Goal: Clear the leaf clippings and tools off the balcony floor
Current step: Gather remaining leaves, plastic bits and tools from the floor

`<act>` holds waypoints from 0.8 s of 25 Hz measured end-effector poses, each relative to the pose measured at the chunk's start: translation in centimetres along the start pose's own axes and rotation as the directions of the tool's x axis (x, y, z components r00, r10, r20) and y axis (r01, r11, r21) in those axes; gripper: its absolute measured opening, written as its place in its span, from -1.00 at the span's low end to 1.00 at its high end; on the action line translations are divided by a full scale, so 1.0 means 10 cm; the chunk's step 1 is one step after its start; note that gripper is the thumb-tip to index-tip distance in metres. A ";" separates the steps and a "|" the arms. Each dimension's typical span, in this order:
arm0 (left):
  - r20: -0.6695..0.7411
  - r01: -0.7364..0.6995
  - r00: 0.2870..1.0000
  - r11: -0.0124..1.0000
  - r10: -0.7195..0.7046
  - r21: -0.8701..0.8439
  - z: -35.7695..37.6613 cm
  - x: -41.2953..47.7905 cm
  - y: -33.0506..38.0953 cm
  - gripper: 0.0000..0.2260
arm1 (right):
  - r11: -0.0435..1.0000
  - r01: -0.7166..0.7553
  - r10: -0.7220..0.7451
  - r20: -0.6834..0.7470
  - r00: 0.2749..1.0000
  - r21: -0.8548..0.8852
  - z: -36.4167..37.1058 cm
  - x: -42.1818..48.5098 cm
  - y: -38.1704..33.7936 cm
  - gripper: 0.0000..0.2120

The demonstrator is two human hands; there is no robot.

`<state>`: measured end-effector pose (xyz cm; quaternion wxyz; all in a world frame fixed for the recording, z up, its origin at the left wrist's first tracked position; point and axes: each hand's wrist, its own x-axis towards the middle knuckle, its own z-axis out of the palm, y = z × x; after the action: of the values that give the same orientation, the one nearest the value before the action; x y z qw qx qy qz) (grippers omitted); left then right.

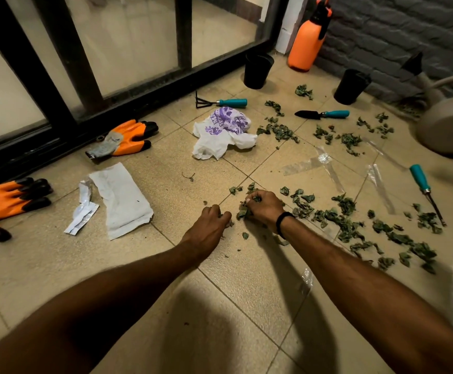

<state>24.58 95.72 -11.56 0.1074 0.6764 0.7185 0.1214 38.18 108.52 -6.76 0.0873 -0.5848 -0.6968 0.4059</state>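
Green leaf clippings [346,222] lie scattered over the tiled floor, mostly to the right and further back. My right hand [264,207] is closed around a bunch of them at floor level. Just left of it, my left hand [211,222] is curled on the tile, fingers touching a few scraps; what it holds is hidden. Three teal-handled tools lie about: a small rake [220,102], a trowel [322,114] and a pointed tool [425,191] at the right.
A crumpled white and purple plastic bag [224,136] lies behind my hands. Orange gloves [128,139] [1,205], torn white packets [124,199], two black pots [257,70] [350,86], an orange sprayer [307,41], a grey watering can [449,128] and tape strips [314,163] surround them.
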 end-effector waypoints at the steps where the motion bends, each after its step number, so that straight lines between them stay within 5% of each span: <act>1: -0.003 0.018 1.000 1.000 -0.018 -0.011 0.01 0.00 0.00 -0.72 | 0.992 0.066 -0.066 0.006 0.998 -0.112 0.03 -0.02 0.02 -0.84; 3: -0.010 0.076 0.997 0.995 -0.077 -0.059 0.00 0.00 -0.01 -0.71 | 0.934 0.202 -0.192 0.063 0.979 -0.295 0.10 -0.07 0.02 -0.74; 7: -0.068 0.241 0.961 0.932 -0.268 -0.272 -0.03 0.03 -0.03 -0.89 | 0.895 0.245 -0.177 0.206 0.962 -0.373 0.18 -0.13 -0.03 -0.48; 10: -0.083 0.321 0.923 0.871 -0.376 -0.373 -0.07 0.01 -0.10 -0.89 | 0.776 0.363 -0.277 0.238 0.931 -0.516 0.25 -0.17 -0.06 -0.63; 13: -0.081 0.273 0.944 0.895 -0.320 -0.352 -0.08 -0.07 -0.15 -0.85 | 0.704 0.443 -0.371 0.244 0.896 -0.555 0.26 -0.17 -0.07 -0.85; 17: -0.053 0.114 0.990 0.955 -0.134 -0.275 -0.05 -0.23 -0.09 -0.73 | 0.946 0.197 -0.175 0.108 0.979 -0.257 0.13 -0.18 -0.12 -0.94; 20: 0.009 -0.003 1.000 0.980 0.004 -0.201 -0.02 -0.29 -0.07 -0.67 | 0.997 0.042 -0.030 0.179 0.983 -0.063 -0.05 -0.19 -0.09 -0.90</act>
<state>24.00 92.74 -11.65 0.1782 0.6639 0.7009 0.1904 38.34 107.12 -5.15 0.0127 -0.5362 -0.7254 0.4315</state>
